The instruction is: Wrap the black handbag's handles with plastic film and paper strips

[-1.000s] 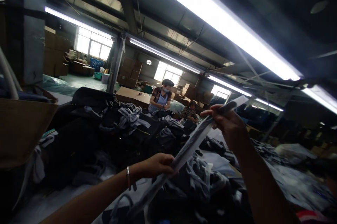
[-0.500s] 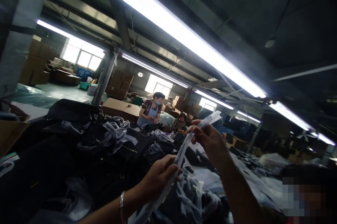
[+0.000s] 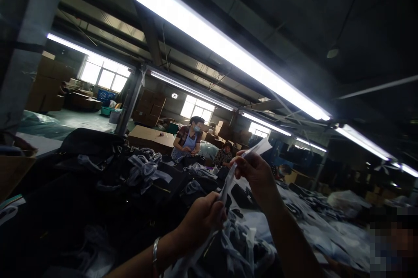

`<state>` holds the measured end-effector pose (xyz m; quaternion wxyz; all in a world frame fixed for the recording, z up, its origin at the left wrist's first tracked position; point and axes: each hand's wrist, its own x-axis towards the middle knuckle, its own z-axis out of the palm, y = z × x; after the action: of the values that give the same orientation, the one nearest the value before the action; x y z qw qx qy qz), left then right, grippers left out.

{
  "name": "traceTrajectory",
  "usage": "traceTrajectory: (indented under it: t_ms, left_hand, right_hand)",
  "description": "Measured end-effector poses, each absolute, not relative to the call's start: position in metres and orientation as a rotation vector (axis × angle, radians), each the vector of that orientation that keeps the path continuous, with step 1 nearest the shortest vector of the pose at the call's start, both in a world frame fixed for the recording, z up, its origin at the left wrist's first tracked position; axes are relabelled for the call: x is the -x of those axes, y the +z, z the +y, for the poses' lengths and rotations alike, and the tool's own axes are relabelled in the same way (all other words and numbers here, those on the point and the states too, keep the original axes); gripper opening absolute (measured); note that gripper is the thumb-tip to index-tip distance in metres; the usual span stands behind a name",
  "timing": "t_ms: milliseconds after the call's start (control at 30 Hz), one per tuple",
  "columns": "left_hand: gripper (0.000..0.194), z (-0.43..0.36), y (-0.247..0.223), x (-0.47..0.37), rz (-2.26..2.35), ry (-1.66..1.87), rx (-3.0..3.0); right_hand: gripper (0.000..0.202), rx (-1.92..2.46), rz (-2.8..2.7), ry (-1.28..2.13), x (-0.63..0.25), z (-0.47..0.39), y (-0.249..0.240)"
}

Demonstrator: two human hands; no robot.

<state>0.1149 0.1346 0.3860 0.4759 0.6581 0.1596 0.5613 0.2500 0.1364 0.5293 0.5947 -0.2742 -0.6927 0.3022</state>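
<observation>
From a distance, I watch through one head-worn camera facing forward across the workshop toward a far window (image 3: 197, 108). The left hand (image 3: 203, 216) and right hand (image 3: 256, 177) appear close, low in the tilted view.

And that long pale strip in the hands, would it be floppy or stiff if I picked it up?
The strip is probably a bit stiff, since its end sticks up past the right hand without drooping. But it may bend too, as similar pale straps nearby curl into loops. It's likely light, because it looks thin.
</observation>
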Motion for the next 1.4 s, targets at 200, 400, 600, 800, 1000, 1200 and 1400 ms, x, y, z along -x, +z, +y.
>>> traceTrajectory:
  t_ms: [200,400,600,800,1000,1200,1400]
  left_hand:
    - [0.038,0.135,0.387,-0.113,0.471,1.402,-1.708]
    - [0.033,0.133,0.396,-0.106,0.473,1.323,-1.809]
    - [0.027,0.131,0.409,-0.098,0.425,1.127,-1.857]
    - [0.022,0.129,0.417,-0.088,0.425,1.047,-1.917]
    - [0.028,0.139,0.385,-0.078,0.408,0.912,-1.694]
    - [0.034,0.142,0.349,-0.07,0.474,0.866,-1.486]
    - [0.031,0.15,0.338,-0.076,0.504,0.943,-1.428]
  right_hand:
    - [0.024,0.62,-1.61,0.668,-0.255,0.137,0.528]
    - [0.02,0.609,-1.581,0.622,-0.258,0.137,0.527]
    - [0.017,0.594,-1.594,0.581,-0.263,0.139,0.525]
    - [0.018,0.607,-1.591,0.59,-0.266,0.14,0.524]
    - [0.02,0.614,-1.579,0.565,-0.27,0.139,0.524]
    - [0.021,0.677,-1.576,0.615,-0.27,0.137,0.524]
    - [0.026,0.724,-1.659,0.627,-0.274,0.139,0.528]
